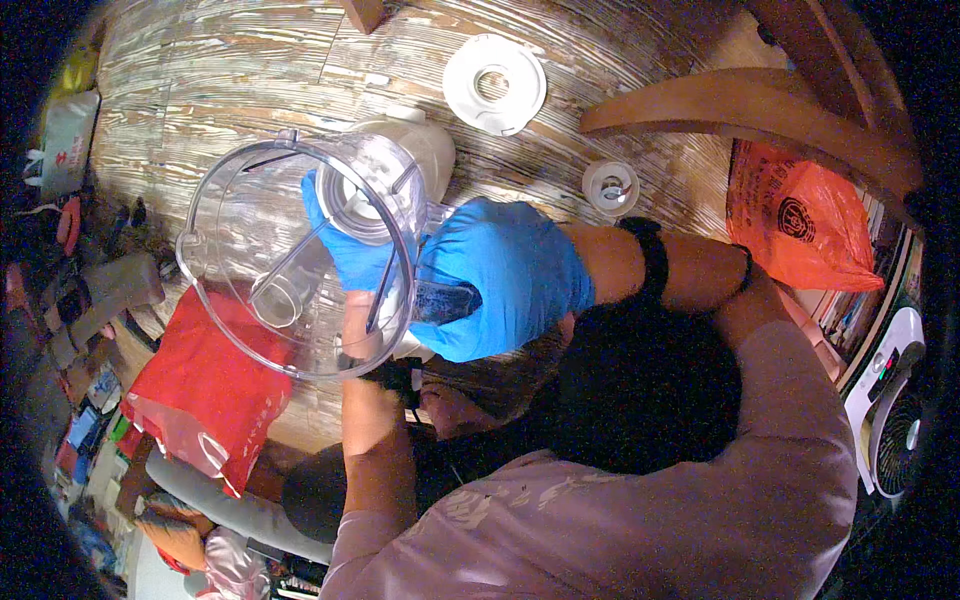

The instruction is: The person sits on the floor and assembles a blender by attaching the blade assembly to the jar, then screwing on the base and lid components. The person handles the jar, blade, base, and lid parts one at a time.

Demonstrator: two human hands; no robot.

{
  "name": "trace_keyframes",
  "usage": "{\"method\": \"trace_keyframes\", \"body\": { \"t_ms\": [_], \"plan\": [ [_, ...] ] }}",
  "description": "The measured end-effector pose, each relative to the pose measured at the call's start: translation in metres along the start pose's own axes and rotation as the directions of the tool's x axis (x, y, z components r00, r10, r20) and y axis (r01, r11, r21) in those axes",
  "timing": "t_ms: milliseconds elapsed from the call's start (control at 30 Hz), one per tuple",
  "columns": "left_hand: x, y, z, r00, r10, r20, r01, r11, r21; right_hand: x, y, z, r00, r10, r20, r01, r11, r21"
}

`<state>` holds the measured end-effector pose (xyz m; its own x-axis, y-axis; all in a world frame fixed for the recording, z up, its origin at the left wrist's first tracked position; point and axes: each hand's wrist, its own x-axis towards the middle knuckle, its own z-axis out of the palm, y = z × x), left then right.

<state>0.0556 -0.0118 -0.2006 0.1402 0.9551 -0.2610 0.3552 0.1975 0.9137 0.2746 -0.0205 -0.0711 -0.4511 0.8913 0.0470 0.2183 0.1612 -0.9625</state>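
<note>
Nearest, the clear jug (240, 362) tilts its open mouth upward, the gloved right hand (515, 270) wrapped round its handle (445, 302). Beneath, seen through the wall, the gloved left hand (358, 262) lies against the jug; how tightly it grips I cannot tell. Left lies a red bag (210, 375); beyond, on the wooden floor (250, 85), a small cup (597, 192) and, farther, a white lid (465, 95).

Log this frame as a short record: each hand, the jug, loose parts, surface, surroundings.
Right hand: blue-gloved, gripping the dark handle of the clear jug
Left hand: blue-gloved, seen through the jug; exact grip unclear
Jug: open mouth toward camera
Loose parts: white disc with central hole; small round cap
Surface: wood-grained
Surroundings: red bag left; orange-red bag, fan right
</note>
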Motion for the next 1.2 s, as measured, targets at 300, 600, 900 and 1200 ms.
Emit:
{"method": "trace_keyframes", "body": {
  "t_ms": [300, 600, 900, 1200],
  "plan": [
    [0.019, -0.005, -0.015, 0.993, 0.027, 0.118, -0.030, 0.999, 0.027, -0.015, -0.024, 0.001, 0.908, 0.366, -0.206, -0.323, 0.922, 0.216],
    [0.025, 0.018, -0.015, 0.985, 0.048, 0.168, -0.055, 0.998, 0.038, -0.006, -0.015, -0.015, 0.937, 0.331, 0.114, -0.340, 0.937, 0.075],
    [0.032, 0.000, -0.005, 0.981, 0.041, 0.188, 0.042, 0.909, -0.416, -0.011, -0.002, -0.036, 0.884, 0.366, 0.290, -0.404, 0.911, 0.081],
    [0.021, 0.004, -0.001, 0.961, 0.265, -0.084, -0.274, 0.953, -0.126, -0.017, -0.012, 0.000, 0.922, 0.384, -0.055, -0.356, 0.894, 0.273]
  ]
}}
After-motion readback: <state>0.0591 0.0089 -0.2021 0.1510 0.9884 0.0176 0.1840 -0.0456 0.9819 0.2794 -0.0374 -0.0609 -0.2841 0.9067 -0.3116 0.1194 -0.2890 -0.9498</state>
